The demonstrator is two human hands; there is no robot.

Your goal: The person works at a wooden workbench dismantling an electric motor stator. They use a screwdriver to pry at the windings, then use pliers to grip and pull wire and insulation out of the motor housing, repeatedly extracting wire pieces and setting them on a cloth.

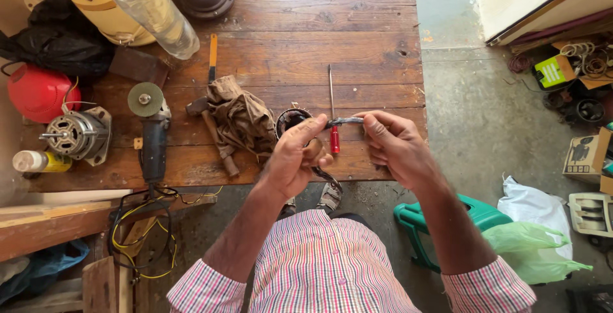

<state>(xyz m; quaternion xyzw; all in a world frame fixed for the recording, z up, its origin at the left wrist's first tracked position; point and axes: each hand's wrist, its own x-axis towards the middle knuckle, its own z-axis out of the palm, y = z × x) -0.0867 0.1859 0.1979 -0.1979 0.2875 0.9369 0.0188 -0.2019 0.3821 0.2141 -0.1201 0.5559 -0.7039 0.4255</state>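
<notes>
A wire bundle is pinched between both hands above the desk edge: the left hand closed on its near end beside a stator, the right hand gripping its far end. Straightening seems under way; steady tension is called for. A screwdriver lies beyond.

On the wooden table I count: one screwdriver with a red handle, one angle grinder, one hammer, one crumpled brown rag, one clear plastic bottle, one bare electric motor, one small yellow-and-white bottle. One green plastic stool on the floor. Two hands: left hand and right hand, sharing one twisted wire bundle.
</notes>
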